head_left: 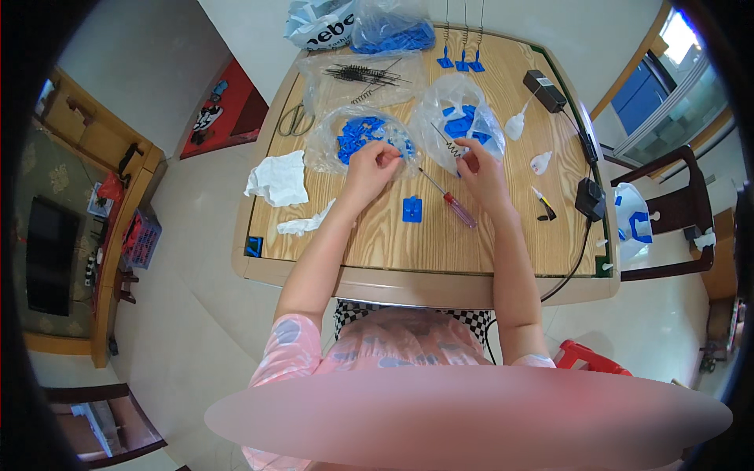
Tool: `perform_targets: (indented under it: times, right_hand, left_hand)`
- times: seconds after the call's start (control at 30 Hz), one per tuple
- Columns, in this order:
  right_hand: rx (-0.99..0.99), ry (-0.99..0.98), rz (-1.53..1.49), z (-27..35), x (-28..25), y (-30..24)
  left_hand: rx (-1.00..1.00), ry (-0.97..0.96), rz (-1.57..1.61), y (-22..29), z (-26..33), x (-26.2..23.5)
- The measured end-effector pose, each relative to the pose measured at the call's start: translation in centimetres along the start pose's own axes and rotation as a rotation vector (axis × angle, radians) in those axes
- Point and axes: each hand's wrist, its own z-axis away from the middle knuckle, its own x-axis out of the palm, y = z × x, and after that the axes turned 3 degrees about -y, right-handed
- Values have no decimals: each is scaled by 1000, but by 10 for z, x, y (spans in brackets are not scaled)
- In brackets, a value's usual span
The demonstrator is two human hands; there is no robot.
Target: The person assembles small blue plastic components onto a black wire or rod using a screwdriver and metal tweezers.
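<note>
My left hand (374,166) rests at the edge of a clear plastic bag of small blue plastic parts (357,135), fingers closed on one blue piece. My right hand (481,165) pinches a thin metal spring (451,144) beside a second clear bag of blue parts (462,119). Between my hands, on the wooden table (408,243), lie a red-handled screwdriver (454,203) and a flat blue square part (412,209).
Crumpled white tissues (276,180) and scissors (295,119) lie at the left. A bag of dark springs (363,75) and three blue pieces with springs (462,61) sit at the back. Glue bottles (516,124), a black power adapter (545,89) and cable run along the right edge.
</note>
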Motion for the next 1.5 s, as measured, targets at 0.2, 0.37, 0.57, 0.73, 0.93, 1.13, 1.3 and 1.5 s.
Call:
perform_targets:
  times: [0.2,0.37,0.57,0.73,0.93,1.13,1.3,1.5]
  right_hand:
    - [-98,-27,-136,0,7,-9]
    - [-36,-68,-737,-9,-3,-8]
    - [3,-18,-463,-3,-11,-14]
    - [-392,79,-439,-1,-28,-13]
    - [-449,-167,71,5,6,-19]
    - [-433,-376,219,12,19,-15]
    - [-435,-255,154,10,20,-25]
    - [-332,-90,-60,17,34,-40]
  left_hand:
    - [-73,65,485,-4,21,1]
    - [-128,102,625,-18,22,0]
    - [-51,103,617,-9,23,-3]
    - [-57,76,548,-2,28,-7]
    - [-52,93,559,-2,27,-5]
    - [-75,91,554,-1,27,-3]
    - [5,4,408,14,30,-4]
    - [203,56,231,24,34,1]
